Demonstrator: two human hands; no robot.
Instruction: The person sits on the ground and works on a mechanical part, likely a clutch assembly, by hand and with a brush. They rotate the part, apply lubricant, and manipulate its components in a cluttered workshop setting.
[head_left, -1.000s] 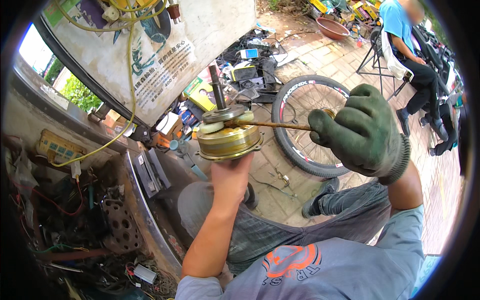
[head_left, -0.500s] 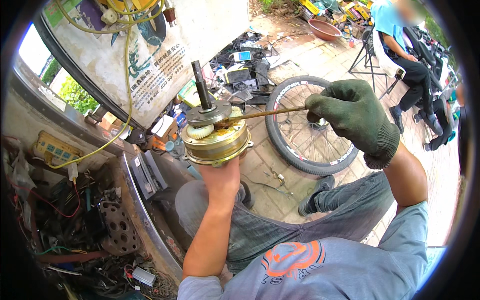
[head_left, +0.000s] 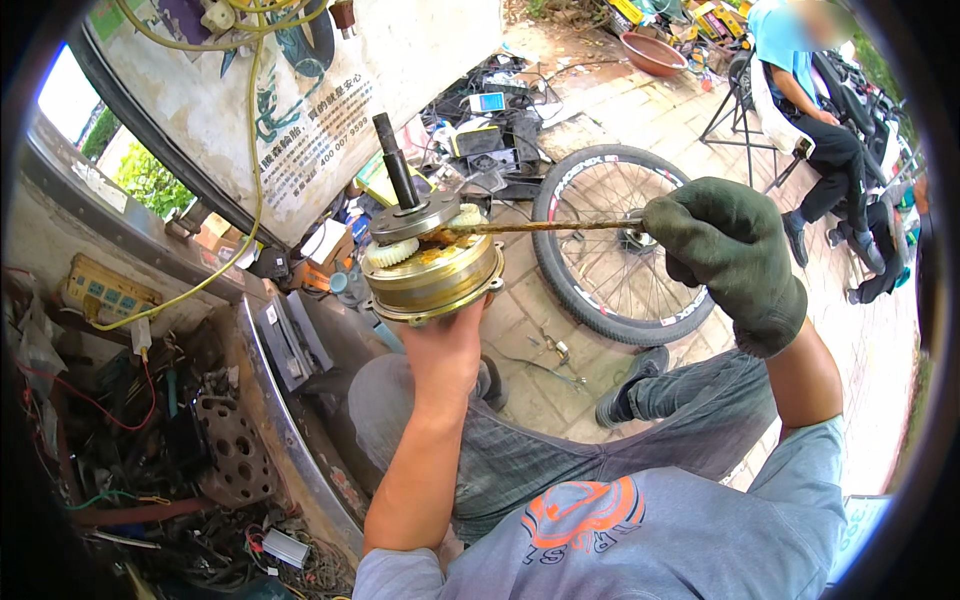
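Note:
My bare left hand point(head_left: 445, 345) grips a round geared hub motor core point(head_left: 435, 290) from below; some fingers are hidden behind it. Its steel shaft point(head_left: 398, 170) points up, tilted a little left. Under the steel disc point(head_left: 415, 218) on top sit white toothed gears point(head_left: 391, 253), with yellow-brown grease smeared around them. My right hand point(head_left: 728, 262), in a dark green knit glove, is closed on the end of a thin brown-stained stick point(head_left: 570, 226). The stick runs level to the left, and its greasy tip reaches the gap between disc and housing.
A bicycle wheel point(head_left: 575, 300) lies on the paving beyond my hands. Electronic scraps point(head_left: 490, 135) are heaped behind the motor. At left stands a metal-edged bin point(head_left: 300, 450) of cables and parts; a yellow hose point(head_left: 258, 150) hangs above. Another person point(head_left: 790, 85) sits at far right.
My right hand has shifted slightly right and down, drawing the stick a little outward. The stick now lies flatter. My left hand holds the motor core in nearly the same place.

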